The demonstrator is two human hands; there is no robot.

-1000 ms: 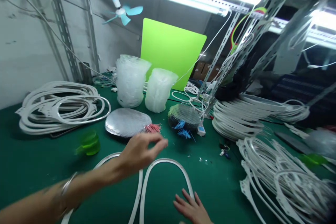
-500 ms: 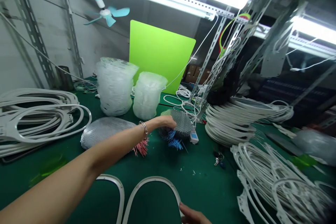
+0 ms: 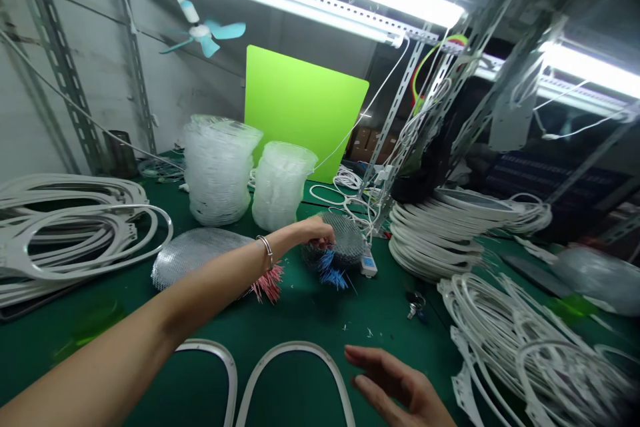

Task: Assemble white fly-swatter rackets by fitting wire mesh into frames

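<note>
Left hand (image 3: 320,232) over the left side of the dark mesh stack (image 3: 349,237), which lies far centre, broadest left to right — fingers curled, grip indiscernible from where I stand. Right hand (image 3: 403,387) open, near, beside the white frame (image 3: 295,346).

Free tabletop (image 3: 320,317) betw. R hand (image 3: 400,387) & blue-tied mesh stack (image 3: 347,237), bar tiny scraps (image 3: 370,332). White frame pile (image 3: 540,347) blocks R; L forearm (image 3: 215,287) cuts across L; translucent plastic stacks (image 3: 220,170) behind.
</note>
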